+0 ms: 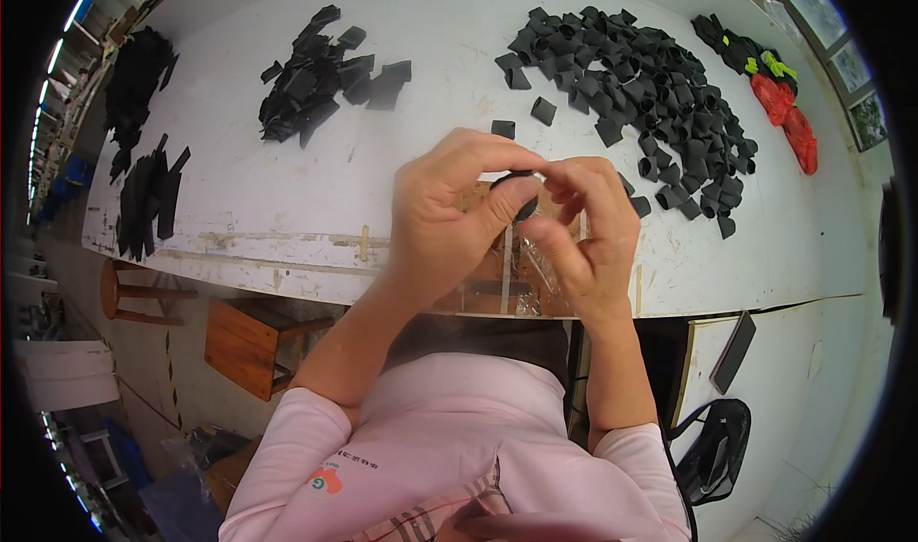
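Observation:
Over the table's front edge, both hands are close together around a small black band loop (528,200). My left hand (445,221) pinches it, thumb pressed on its face and index finger stretched over its top. My right hand (595,231) is curled at the loop's other side, its fingertips meeting the left index finger at the upper rim. The fingers partly cover the loop. Beyond my hands, a single black loop (503,129) lies near a large heap of similar loops (660,92) on the right.
Flat black strips lie in a pile (306,88) at back left, with more strips (153,198) along the table's left end. Red plastic bags (786,121) sit at the far right. A brown wooden patch (478,288) and clear film are below my hands. Wooden stools (244,348) stand left; a black bag (717,451) lies right.

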`<action>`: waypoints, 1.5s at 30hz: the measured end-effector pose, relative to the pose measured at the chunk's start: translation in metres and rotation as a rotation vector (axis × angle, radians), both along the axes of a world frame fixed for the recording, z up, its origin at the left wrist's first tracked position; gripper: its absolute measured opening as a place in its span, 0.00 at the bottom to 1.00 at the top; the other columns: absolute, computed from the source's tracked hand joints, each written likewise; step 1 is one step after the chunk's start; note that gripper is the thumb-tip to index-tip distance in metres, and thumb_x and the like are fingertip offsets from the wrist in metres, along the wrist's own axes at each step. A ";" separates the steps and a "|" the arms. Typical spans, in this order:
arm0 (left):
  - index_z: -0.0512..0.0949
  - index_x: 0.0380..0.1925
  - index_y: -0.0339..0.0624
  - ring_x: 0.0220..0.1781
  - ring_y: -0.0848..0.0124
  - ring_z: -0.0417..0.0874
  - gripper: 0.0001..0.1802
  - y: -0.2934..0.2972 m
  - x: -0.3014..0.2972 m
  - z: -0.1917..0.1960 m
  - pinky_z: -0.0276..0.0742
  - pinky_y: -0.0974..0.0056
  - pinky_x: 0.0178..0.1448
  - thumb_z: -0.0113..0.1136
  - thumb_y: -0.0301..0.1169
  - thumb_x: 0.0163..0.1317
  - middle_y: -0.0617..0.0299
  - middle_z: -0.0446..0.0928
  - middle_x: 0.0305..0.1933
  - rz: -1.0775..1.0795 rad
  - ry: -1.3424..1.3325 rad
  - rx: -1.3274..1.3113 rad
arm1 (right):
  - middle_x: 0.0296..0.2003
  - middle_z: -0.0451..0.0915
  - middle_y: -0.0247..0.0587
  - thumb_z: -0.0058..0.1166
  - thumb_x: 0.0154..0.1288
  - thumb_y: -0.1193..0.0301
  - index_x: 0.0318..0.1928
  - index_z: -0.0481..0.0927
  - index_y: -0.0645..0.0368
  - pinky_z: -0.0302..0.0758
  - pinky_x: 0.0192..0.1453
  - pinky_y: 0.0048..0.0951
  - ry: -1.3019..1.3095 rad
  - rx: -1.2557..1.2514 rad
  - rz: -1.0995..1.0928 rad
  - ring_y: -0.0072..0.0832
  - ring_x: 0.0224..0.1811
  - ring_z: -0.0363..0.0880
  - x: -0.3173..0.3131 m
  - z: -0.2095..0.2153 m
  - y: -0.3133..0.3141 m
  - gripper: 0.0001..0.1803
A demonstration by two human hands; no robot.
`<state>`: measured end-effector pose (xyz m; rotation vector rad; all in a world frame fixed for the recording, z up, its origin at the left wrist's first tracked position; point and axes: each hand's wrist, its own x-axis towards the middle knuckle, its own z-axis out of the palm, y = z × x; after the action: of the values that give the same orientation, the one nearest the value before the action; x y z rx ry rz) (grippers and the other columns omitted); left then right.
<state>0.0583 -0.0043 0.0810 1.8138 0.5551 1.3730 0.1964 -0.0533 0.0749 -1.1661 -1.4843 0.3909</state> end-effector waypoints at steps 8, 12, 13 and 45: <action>0.71 0.33 0.33 0.36 0.75 0.71 0.06 -0.009 0.003 -0.005 0.68 0.71 0.45 0.50 0.26 0.61 0.58 0.72 0.34 -0.046 -0.562 -0.529 | 0.25 0.72 0.40 0.62 0.43 0.76 0.32 0.74 0.62 0.68 0.27 0.28 -0.252 0.190 -0.096 0.33 0.27 0.71 -0.015 0.006 0.006 0.13; 0.71 0.33 0.34 0.37 0.74 0.71 0.06 -0.018 0.002 -0.001 0.67 0.70 0.47 0.49 0.27 0.62 0.58 0.71 0.35 -0.028 -0.661 -0.585 | 0.23 0.71 0.38 0.58 0.45 0.80 0.29 0.75 0.63 0.67 0.25 0.28 -0.337 0.224 -0.142 0.31 0.24 0.69 -0.014 0.010 0.006 0.08; 0.71 0.33 0.34 0.37 0.74 0.71 0.06 -0.019 0.001 -0.004 0.67 0.70 0.47 0.49 0.27 0.62 0.58 0.71 0.35 -0.026 -0.660 -0.587 | 0.23 0.71 0.38 0.58 0.45 0.80 0.29 0.75 0.63 0.67 0.25 0.28 -0.336 0.222 -0.142 0.31 0.24 0.69 -0.012 0.006 0.006 0.08; 0.75 0.33 0.33 0.34 0.77 0.73 0.07 0.003 -0.006 -0.002 0.69 0.73 0.40 0.56 0.19 0.53 0.61 0.74 0.32 -0.112 -0.054 -0.204 | 0.23 0.71 0.40 0.58 0.50 0.74 0.35 0.75 0.63 0.66 0.22 0.26 -0.166 -0.045 -0.041 0.29 0.21 0.70 -0.003 0.012 -0.005 0.11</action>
<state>0.0520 -0.0013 0.0790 1.6143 0.5364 1.2393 0.1934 -0.0582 0.0871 -1.2879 -1.5992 0.3061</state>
